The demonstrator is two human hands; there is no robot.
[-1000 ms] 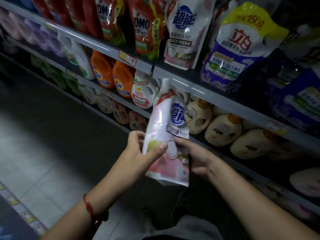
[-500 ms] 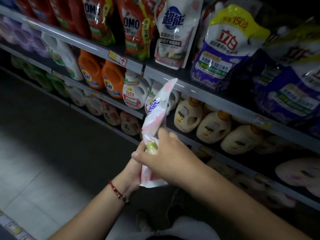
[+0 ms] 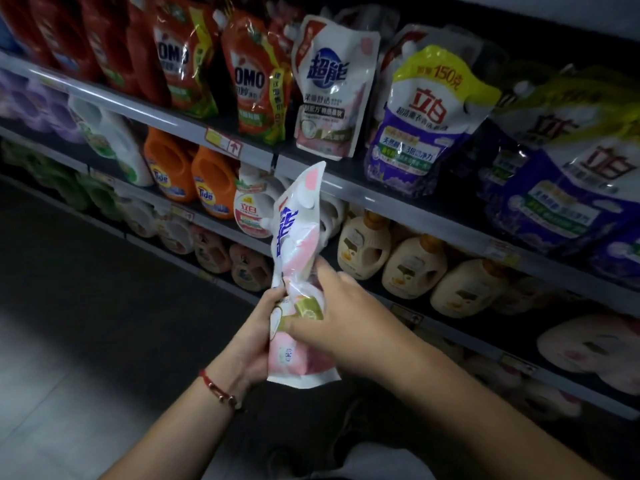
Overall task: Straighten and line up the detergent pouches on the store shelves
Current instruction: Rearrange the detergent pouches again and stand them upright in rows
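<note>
Pink-and-white detergent pouch [image 3: 298,271] stands edge-on in front of the top shelf [image 3: 398,206], below its twin pouch [image 3: 329,88]. The left hand [image 3: 254,336] grips its lower edge and the right hand [image 3: 341,323] clasps its middle. Smoothing looks underway; next, it likely needs setting upright beside that twin.

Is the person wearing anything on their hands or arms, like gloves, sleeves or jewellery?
No gloves and no sleeves in view: both forearms are bare up to the frame edge. The left hand has a thin red cord bracelet with small metallic beads at the wrist. The right hand shows nothing worn.
</note>
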